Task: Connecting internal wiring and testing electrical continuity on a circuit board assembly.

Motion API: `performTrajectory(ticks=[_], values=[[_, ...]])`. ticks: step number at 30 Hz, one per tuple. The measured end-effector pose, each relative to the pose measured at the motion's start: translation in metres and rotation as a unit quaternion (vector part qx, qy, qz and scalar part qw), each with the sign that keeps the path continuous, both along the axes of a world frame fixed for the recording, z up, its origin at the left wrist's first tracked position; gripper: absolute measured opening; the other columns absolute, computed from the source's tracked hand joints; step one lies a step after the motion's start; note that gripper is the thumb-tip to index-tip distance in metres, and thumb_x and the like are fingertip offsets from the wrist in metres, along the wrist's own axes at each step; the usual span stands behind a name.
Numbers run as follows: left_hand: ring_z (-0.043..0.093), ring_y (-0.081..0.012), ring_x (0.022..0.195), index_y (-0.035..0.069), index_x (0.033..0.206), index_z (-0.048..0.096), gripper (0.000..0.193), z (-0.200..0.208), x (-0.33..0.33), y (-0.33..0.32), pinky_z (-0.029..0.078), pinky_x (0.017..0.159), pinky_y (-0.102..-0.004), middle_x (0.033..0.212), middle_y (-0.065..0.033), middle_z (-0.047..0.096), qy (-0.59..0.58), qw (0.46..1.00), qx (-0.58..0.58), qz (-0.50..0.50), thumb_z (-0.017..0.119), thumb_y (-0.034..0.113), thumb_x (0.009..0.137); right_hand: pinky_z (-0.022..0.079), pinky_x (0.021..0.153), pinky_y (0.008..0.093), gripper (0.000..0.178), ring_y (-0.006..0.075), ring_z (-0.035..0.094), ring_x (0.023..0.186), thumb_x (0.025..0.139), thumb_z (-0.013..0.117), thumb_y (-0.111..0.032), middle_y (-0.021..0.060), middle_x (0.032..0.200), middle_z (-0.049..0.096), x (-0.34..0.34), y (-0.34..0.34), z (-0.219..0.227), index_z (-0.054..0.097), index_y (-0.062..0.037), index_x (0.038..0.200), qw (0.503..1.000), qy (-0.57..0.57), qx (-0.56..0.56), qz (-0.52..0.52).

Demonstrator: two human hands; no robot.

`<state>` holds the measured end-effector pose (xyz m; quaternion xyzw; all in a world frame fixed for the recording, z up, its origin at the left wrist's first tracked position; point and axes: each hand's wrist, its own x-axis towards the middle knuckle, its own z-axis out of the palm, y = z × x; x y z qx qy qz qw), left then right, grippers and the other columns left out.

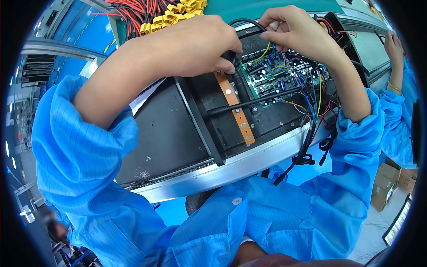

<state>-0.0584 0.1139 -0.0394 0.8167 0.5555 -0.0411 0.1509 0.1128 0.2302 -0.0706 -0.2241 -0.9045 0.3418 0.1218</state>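
The left hand (202,42) curls its fingers closely on a mostly hidden black part (230,55), while the right hand (298,33) pinches a black cable (244,19), apparently for holding its loop above the green circuit boards (276,82) below these fingertips.

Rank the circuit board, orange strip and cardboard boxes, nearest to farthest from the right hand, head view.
1. Circuit board, just below the right hand.
2. Orange strip, lower left of the hand.
3. Cardboard boxes, far lower right.
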Motion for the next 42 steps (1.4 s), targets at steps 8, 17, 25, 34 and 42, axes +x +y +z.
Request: performTrajectory(ticks=[8,17,25,34,42], values=[[0.06,-0.0246,0.07,0.0,0.085,0.061,0.019,0.005,0.001,-0.002,0.048,0.068,-0.0312,0.083,-0.0096,0.064,0.016,1.0,0.019,-0.019,0.068,0.012,0.072,0.043,0.049,0.0232,0.014,0.0136,0.052,0.052,0.078,0.057,-0.005,0.0086,0.066,0.059,-0.01,0.0,0.016,0.061,0.0067,0.084,0.992,-0.115,-0.057,-0.007],[0.06,-0.025,0.069,0.001,0.082,0.06,0.019,0.01,0.01,-0.017,0.048,0.068,-0.0309,0.079,-0.0102,0.063,0.029,0.998,0.036,0.043,0.069,0.014,0.071,0.046,0.055,0.0281,0.015,0.0193,0.056,0.058,0.075,0.058,-0.003,0.0132,0.069,0.062,-0.014,0.003,0.021,0.061,0.0099,0.08,0.988,-0.135,-0.067,0.013],[0.06,-0.0241,0.073,0.0,0.085,0.061,0.021,0.013,0.012,-0.015,0.049,0.069,-0.0313,0.086,-0.0113,0.063,0.066,0.996,0.054,0.014,0.069,0.015,0.072,0.047,0.056,0.0285,0.014,0.02,0.057,0.058,0.074,0.058,-0.004,0.0132,0.069,0.063,-0.012,0.004,0.023,0.061,0.0088,0.079,0.988,-0.135,-0.067,0.023],[0.06,-0.0263,0.079,-0.003,0.09,0.062,0.025,0.0,0.013,-0.009,0.049,0.073,-0.0311,0.095,-0.0128,0.062,0.044,0.999,-0.004,0.009,0.067,0.014,0.073,0.047,0.056,0.0284,0.014,0.0199,0.056,0.058,0.074,0.058,-0.005,0.0134,0.068,0.062,-0.01,0.006,0.011,0.061,0.0086,0.079,0.988,-0.121,-0.097,0.007],[0.06,-0.0266,0.083,-0.003,0.094,0.062,0.025,-0.014,-0.004,-0.008,0.049,0.076,-0.0308,0.1,-0.0125,0.061,-0.097,0.994,0.045,-0.037,0.065,0.015,0.076,0.046,0.054,0.0272,0.015,0.0189,0.057,0.058,0.075,0.058,-0.005,0.0138,0.067,0.062,-0.009,0.007,0.012,0.061,0.0093,0.078,0.987,-0.136,-0.088,0.013]])
